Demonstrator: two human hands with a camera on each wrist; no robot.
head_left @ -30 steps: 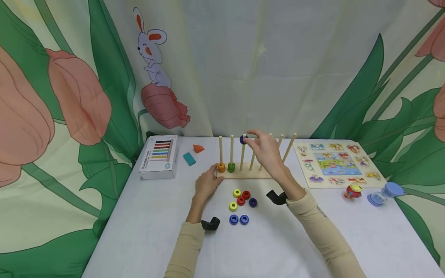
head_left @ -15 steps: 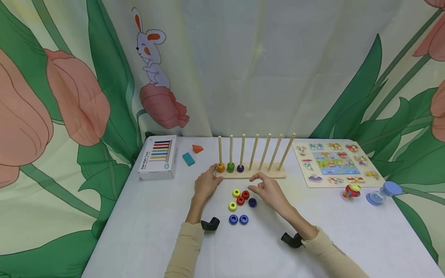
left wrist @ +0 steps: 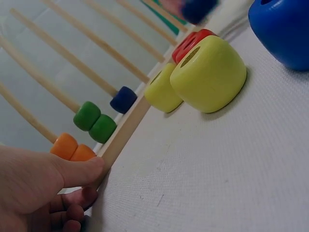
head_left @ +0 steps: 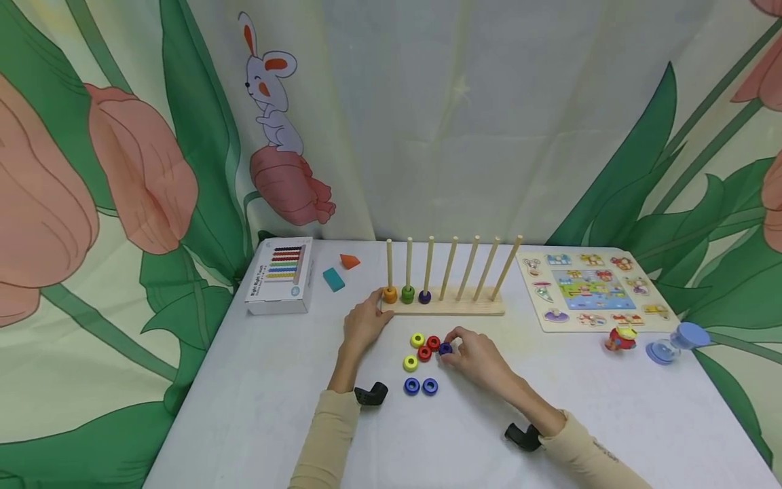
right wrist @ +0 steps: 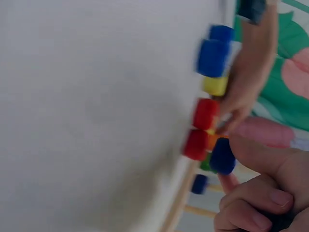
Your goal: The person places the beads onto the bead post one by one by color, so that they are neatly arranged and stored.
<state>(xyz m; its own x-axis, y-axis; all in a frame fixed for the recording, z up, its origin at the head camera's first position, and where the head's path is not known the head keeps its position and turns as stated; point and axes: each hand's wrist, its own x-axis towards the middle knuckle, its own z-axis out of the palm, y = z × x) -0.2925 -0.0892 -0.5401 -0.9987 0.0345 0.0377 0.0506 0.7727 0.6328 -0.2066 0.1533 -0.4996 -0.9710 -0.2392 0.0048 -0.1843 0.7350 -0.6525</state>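
My right hand (head_left: pixel 482 360) pinches a dark blue bead (head_left: pixel 446 348) between thumb and fingertip, beside two red beads (head_left: pixel 424 353). In the right wrist view that bead (right wrist: pixel 222 156) sits at the thumb tip. My left hand (head_left: pixel 364 324) holds the left end of a wooden peg rack (head_left: pixel 452 308), its thumb (left wrist: pixel 82 171) against the base. Orange beads (head_left: pixel 389 295) are on the leftmost peg, green beads (head_left: pixel 408 294) on the second and one dark blue bead (head_left: pixel 425 297) on the third. The other pegs are bare.
Nearer me lie two yellow beads (head_left: pixel 411 363) and two blue beads (head_left: pixel 430 386). A white box (head_left: pixel 280 276), a teal block (head_left: pixel 333 279) and an orange piece (head_left: pixel 349 261) are at left. At right are a puzzle board (head_left: pixel 531 305), a small figure (head_left: pixel 621 338) and a sand timer (head_left: pixel 678 341).
My right hand has released a dark blue bead onto the third peg, come down toward me and taken hold of another dark blue bead. My left hand has stayed at the rack's end.
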